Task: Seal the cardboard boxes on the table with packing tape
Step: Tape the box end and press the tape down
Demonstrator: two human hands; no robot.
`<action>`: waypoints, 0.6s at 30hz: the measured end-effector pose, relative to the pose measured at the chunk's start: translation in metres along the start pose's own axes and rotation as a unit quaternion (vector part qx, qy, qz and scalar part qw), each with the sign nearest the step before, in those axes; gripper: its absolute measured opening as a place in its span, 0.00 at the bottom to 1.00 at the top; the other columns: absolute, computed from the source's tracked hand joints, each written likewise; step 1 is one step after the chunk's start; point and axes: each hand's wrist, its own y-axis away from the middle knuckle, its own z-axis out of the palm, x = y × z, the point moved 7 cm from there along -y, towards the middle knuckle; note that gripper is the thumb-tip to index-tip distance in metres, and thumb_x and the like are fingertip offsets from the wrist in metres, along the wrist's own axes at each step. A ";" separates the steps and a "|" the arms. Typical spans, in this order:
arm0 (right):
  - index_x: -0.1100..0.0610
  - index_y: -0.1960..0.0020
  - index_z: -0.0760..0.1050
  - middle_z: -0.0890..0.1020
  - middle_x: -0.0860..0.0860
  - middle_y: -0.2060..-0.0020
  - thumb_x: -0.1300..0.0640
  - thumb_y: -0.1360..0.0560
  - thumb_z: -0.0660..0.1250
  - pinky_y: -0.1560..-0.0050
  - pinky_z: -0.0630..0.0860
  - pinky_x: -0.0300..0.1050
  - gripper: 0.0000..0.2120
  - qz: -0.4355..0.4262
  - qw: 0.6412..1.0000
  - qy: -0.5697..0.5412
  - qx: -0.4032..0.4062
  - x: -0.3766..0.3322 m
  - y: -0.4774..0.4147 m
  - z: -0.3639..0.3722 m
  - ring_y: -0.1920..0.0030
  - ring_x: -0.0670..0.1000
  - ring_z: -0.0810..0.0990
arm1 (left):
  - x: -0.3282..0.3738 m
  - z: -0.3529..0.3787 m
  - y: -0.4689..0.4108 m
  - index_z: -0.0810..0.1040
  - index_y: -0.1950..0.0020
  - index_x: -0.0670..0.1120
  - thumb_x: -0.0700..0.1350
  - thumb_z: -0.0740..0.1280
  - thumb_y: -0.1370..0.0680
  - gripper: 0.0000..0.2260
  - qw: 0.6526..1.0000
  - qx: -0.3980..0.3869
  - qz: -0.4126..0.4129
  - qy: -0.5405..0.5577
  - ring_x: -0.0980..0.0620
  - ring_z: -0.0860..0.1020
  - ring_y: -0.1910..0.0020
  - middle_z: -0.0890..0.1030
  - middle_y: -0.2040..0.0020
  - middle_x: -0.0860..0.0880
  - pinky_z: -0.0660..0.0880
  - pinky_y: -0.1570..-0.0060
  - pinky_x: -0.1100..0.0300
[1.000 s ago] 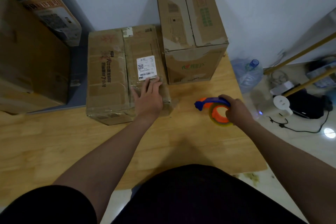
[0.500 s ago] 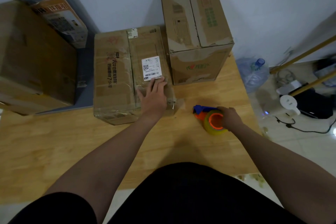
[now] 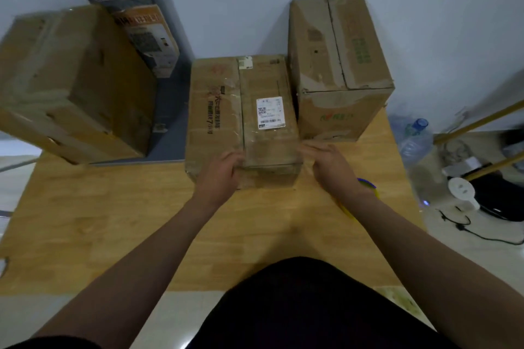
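- Three brown cardboard boxes are showing: middle box (image 3: 221,122), tall box (image 3: 340,65), large box (image 3: 71,79).
- One tape dispenser (image 3: 372,187), one water bottle (image 3: 415,136) and two hands are also showing.
- The middle box is sitting at frame centre on the wooden worktop (image 3: 113,221), with the tall box touching it on the right against the wall.
- The large box is sitting at the left of the frame, tilted; what is carrying it I cannot tell.
- A narrow printed carton (image 3: 147,37) is leaning on a dark panel in the upper left.
- A pale wall is running along the top; tiled floor at the right is carrying the bottle, cables and a white device (image 3: 460,190).
- All three boxes are lying with flaps closed; glossy clear tape is covering the middle box's seam and near end, beside a white label (image 3: 270,113).
- Left grip (image 3: 224,170) is resting on the middle box's near edge at the seam, fingers bent; clamping or just pressing, cannot tell.
- Right grip (image 3: 331,164) is spreading blurred, straight fingers at the box's near right corner, holding nothing.
- The dispenser is lying on the worktop, mostly hidden behind the right wrist.
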 end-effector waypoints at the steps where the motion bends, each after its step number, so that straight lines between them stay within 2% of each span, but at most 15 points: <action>1: 0.55 0.33 0.79 0.80 0.55 0.35 0.76 0.33 0.60 0.36 0.75 0.57 0.33 -0.007 1.000 0.003 -0.010 -0.016 -0.001 0.003 0.35 0.61 0.77 | -0.008 -0.005 0.009 0.80 0.33 0.48 0.37 0.64 0.20 0.17 1.000 -0.014 -0.015 -0.008 0.47 0.75 0.32 0.78 0.30 0.50 0.73 0.34 0.49; 4: 0.51 0.27 0.73 0.75 0.51 0.29 0.74 0.27 0.58 0.32 0.72 0.54 0.32 -0.021 0.997 0.015 -0.069 -0.060 -0.001 0.016 0.30 0.56 0.71 | -0.022 -0.005 0.027 0.71 0.23 0.50 0.40 0.62 0.18 0.22 0.996 -0.080 -0.028 -0.042 0.48 0.68 0.24 0.71 0.23 0.50 0.67 0.27 0.47; 6: 0.50 0.24 0.69 0.71 0.49 0.25 0.71 0.23 0.57 0.29 0.68 0.50 0.31 -0.026 0.993 0.012 -0.118 -0.084 -0.005 0.031 0.26 0.52 0.67 | -0.026 0.005 0.029 0.60 0.18 0.47 0.43 0.58 0.16 0.25 0.984 -0.152 -0.025 -0.091 0.46 0.58 0.19 0.62 0.18 0.47 0.60 0.23 0.44; 8: 0.52 0.21 0.64 0.66 0.50 0.22 0.68 0.21 0.56 0.24 0.63 0.51 0.29 -0.055 0.986 0.008 -0.155 -0.106 -0.010 0.050 0.22 0.52 0.61 | -0.028 0.015 0.028 0.54 0.17 0.45 0.45 0.56 0.15 0.27 0.971 -0.193 -0.012 -0.141 0.46 0.53 0.17 0.55 0.16 0.47 0.55 0.22 0.40; 11: 0.56 0.19 0.58 0.60 0.53 0.20 0.61 0.17 0.56 0.23 0.59 0.54 0.26 -0.064 0.976 0.028 -0.206 -0.129 -0.014 0.080 0.19 0.54 0.54 | -0.030 0.015 0.025 0.53 0.16 0.46 0.47 0.55 0.14 0.27 0.966 -0.207 -0.014 -0.155 0.46 0.51 0.17 0.52 0.16 0.47 0.53 0.21 0.40; 14: 0.55 0.18 0.52 0.55 0.51 0.19 0.52 0.16 0.54 0.22 0.53 0.53 0.28 -0.054 0.971 0.099 -0.212 -0.134 -0.014 0.096 0.19 0.53 0.50 | -0.031 0.013 0.028 0.53 0.16 0.46 0.49 0.55 0.14 0.27 0.965 -0.201 0.005 -0.171 0.47 0.52 0.17 0.53 0.16 0.48 0.51 0.21 0.45; 18: 0.52 0.18 0.54 0.55 0.48 0.19 0.49 0.15 0.52 0.23 0.53 0.55 0.26 -0.058 0.967 0.133 -0.207 -0.130 -0.011 0.103 0.19 0.51 0.51 | -0.039 0.014 0.032 0.54 0.16 0.48 0.51 0.54 0.14 0.26 0.967 -0.202 -0.007 -0.157 0.49 0.51 0.17 0.54 0.16 0.49 0.51 0.21 0.48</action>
